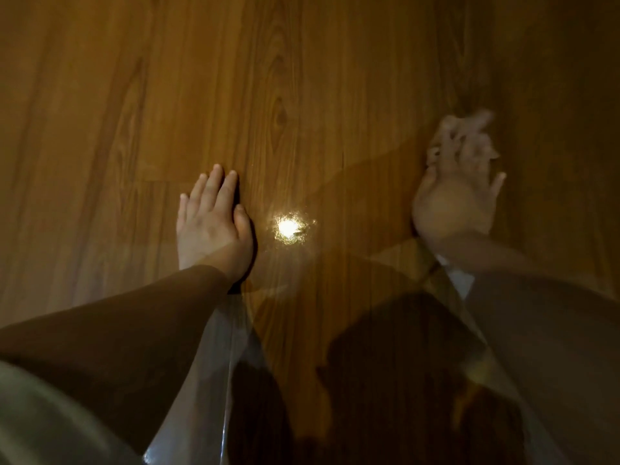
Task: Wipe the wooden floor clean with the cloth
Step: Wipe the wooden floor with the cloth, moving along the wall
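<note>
My left hand [211, 226] lies flat on the wooden floor [167, 95], palm down, fingers together and pointing away from me, holding nothing. My right hand [453, 199] is blurred by motion at the right. A pale crumpled cloth [464, 135] shows under and beyond its fingers, pressed onto the floor. Both arms wear dark brown sleeves. A bright spot of reflected light [289, 227] glares on the boards between the two hands.
Brown wood-grain planks run away from me across the whole view. Dark shadows of my body fall over the lower middle of the floor. A pale rounded shape [40, 427] sits at the bottom left corner, too blurred to name.
</note>
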Demonstrator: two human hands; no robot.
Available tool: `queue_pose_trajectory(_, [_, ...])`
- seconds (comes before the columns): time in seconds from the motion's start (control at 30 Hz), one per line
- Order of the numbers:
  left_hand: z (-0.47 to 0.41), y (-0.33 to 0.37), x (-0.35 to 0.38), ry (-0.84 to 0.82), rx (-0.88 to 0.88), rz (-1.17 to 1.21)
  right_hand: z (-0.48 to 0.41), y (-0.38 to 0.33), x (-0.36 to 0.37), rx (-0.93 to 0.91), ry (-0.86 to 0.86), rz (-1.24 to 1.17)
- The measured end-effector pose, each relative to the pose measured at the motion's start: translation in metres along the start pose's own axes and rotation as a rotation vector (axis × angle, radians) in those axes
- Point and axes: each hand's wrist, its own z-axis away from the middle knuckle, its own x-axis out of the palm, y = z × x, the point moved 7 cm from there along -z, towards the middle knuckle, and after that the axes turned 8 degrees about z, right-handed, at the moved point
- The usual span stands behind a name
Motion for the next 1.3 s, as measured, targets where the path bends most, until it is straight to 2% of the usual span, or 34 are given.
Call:
queue_pose_trajectory(0.07, [0.000, -0.001, 0.001, 0.006, 0.008, 0.004, -0.008, -0.012, 0.013, 0.109, 0.049, 0.038])
queue_pose_trajectory(0.1, [0.000, -0.001, 0.002, 0.009, 0.009, 0.005, -0.005, -0.037, 0.017, 0.000, 0.069, 0.072])
queue_pose_trajectory(0.23, [0.000, -0.001, 0.000, 0.029, 0.005, 0.004, 0.050, -0.140, 0.035, -0.887, 0.018, 0.091])
queue_pose_trajectory(0.27, [0.000, -0.001, -0.001, 0.030, 0.006, 0.006, 0.052, -0.146, 0.032, -1.018, -0.002, 0.075])
queue_pose_trajectory(0.3, [0.000, 0.000, 0.000, 0.028, 0.006, 0.008, 0.041, -0.143, 0.028, -1.063, 0.003, 0.086])
queue_pose_trajectory(0.33, [-0.001, -0.001, 0.000, 0.026, 0.004, 0.010, 0.022, -0.137, 0.024, -1.026, 0.042, 0.119])
queue_pose_trajectory(0.37, [0.000, -0.001, -0.001, 0.027, 0.001, 0.011, -0.004, -0.125, 0.019, -0.889, 0.074, 0.132])
queue_pose_trajectory(0.47, [0.000, -0.001, -0.001, 0.038, -0.001, 0.014, -0.075, -0.073, 0.008, -0.179, 0.014, -0.013])
queue_pose_trajectory(0.5, [0.000, -0.001, 0.000, 0.037, 0.001, 0.017, -0.079, -0.074, 0.009, -0.072, -0.003, -0.026])
queue_pose_trajectory(0.53, [0.000, -0.001, 0.000, 0.032, 0.000, 0.021, -0.074, -0.088, 0.010, -0.082, 0.009, -0.017])
queue_pose_trajectory(0.57, [0.000, -0.001, 0.001, 0.031, -0.002, 0.024, -0.064, -0.110, 0.011, -0.188, 0.032, -0.010])
queue_pose_trajectory(0.63, [-0.001, -0.001, -0.001, 0.036, -0.012, 0.022, -0.027, -0.168, 0.018, -0.593, 0.041, 0.006])
queue_pose_trajectory(0.7, [-0.001, -0.001, -0.002, 0.040, -0.010, 0.015, 0.011, -0.204, 0.029, -0.984, -0.051, 0.030])
queue_pose_trajectory(0.73, [-0.001, -0.001, -0.001, 0.040, -0.005, 0.014, 0.016, -0.208, 0.029, -1.095, -0.077, 0.065])
queue_pose_trajectory(0.77, [-0.001, -0.002, -0.001, 0.041, -0.004, 0.017, 0.008, -0.206, 0.026, -1.117, -0.053, 0.095])
queue_pose_trajectory(0.8, [-0.001, -0.003, -0.001, 0.043, -0.006, 0.020, -0.008, -0.197, 0.020, -1.036, 0.003, 0.109])
queue_pose_trajectory(0.83, [-0.002, -0.002, -0.001, 0.042, -0.004, 0.022, -0.032, -0.178, 0.013, -0.847, 0.060, 0.085])
queue_pose_trajectory(0.9, [-0.001, -0.002, 0.000, 0.032, -0.004, 0.008, -0.082, -0.115, 0.001, -0.318, 0.095, -0.020])
queue_pose_trajectory(0.93, [-0.001, -0.002, 0.000, 0.030, -0.001, 0.002, -0.094, -0.088, 0.000, -0.114, 0.064, -0.061])
queue_pose_trajectory(0.97, [-0.001, -0.002, 0.001, 0.024, 0.000, -0.001, -0.096, -0.073, 0.000, -0.008, 0.033, -0.065])
queue_pose_trajectory(1.0, [-0.001, -0.002, 0.001, 0.012, -0.001, -0.003, -0.092, -0.069, 0.001, 0.007, 0.025, -0.038])
queue_pose_trajectory(1.03, [-0.001, -0.003, 0.001, 0.006, -0.004, -0.009, -0.082, -0.074, 0.002, -0.061, 0.032, 0.001])
queue_pose_trajectory(1.07, [-0.002, -0.002, 0.001, 0.003, -0.005, -0.016, -0.067, -0.086, 0.003, -0.212, 0.062, 0.036])
queue_pose_trajectory(1.13, [-0.001, -0.001, 0.001, -0.006, -0.007, -0.028, -0.019, -0.125, 0.011, -0.712, 0.079, 0.095])
queue_pose_trajectory(1.17, [-0.001, 0.000, 0.001, -0.010, -0.007, -0.030, 0.006, -0.137, 0.021, -0.972, 0.009, 0.096])
queue_pose_trajectory(1.2, [-0.001, 0.001, 0.001, -0.012, -0.003, -0.029, 0.023, -0.141, 0.026, -1.157, -0.056, 0.111])
queue_pose_trajectory(1.23, [-0.001, 0.001, 0.000, -0.015, -0.003, -0.024, 0.026, -0.138, 0.026, -1.225, -0.064, 0.133])
queue_pose_trajectory(1.27, [-0.001, 0.001, 0.001, -0.017, -0.001, -0.019, 0.014, -0.128, 0.023, -1.161, -0.026, 0.142])
queue_pose_trajectory(1.3, [-0.001, 0.001, 0.001, -0.021, 0.002, -0.016, -0.006, -0.111, 0.017, -0.961, 0.028, 0.113])
